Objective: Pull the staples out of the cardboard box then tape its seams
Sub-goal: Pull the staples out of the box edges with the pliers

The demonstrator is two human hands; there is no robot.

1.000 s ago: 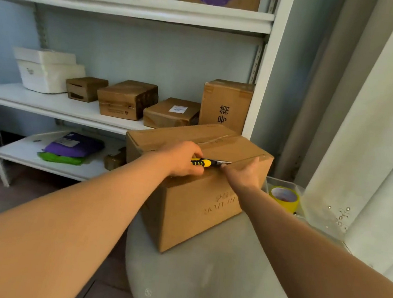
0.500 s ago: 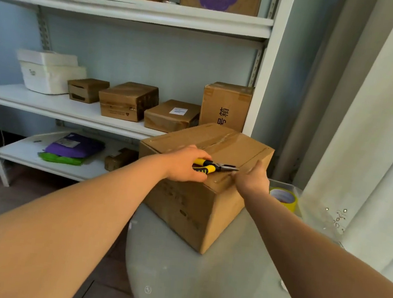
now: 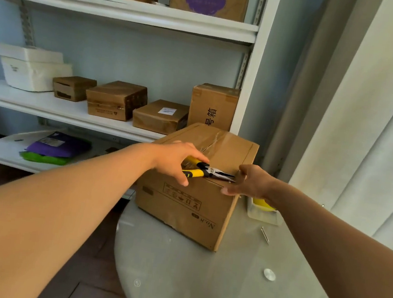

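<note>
A brown cardboard box (image 3: 183, 208) stands on a round glass table (image 3: 211, 285), with clear tape along its top seam. My left hand (image 3: 177, 161) grips yellow-handled needle-nose pliers (image 3: 209, 171), whose jaws point right along the box's near top edge. My right hand (image 3: 248, 181) rests on the box's near right top corner, fingertips close to the plier tips. A loose staple (image 3: 265, 235) lies on the table to the right of the box.
A clear tray (image 3: 263, 211) holding a yellow tape roll (image 3: 261, 203) sits behind my right wrist. White shelves (image 3: 48, 107) with several small boxes stand behind the table. Curtains (image 3: 377, 120) hang on the right.
The box has been turned on the table, so a different printed side now faces me. Both hands stayed on its top edge, and the pliers shifted rightward with them.
</note>
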